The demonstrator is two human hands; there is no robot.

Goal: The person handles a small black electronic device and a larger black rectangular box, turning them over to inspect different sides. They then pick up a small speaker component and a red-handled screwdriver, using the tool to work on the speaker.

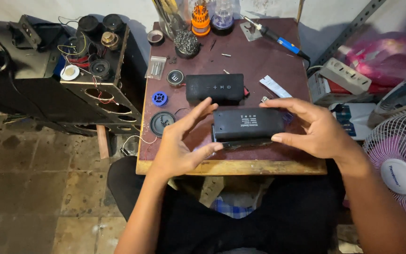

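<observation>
Spread fingers of left hand (177, 146) and right hand (313, 129) framed the rigid, probably light black speaker shell (247, 124), best gripped at its ends.

A single view from a camera worn on the person's head; it looks steeply down and forward, close over a small wooden table (231, 167) at centre; the person's lap fills the near edge; the wall lies at the far edge; floor tiles show left; a fan (400, 169) sits right.
</observation>
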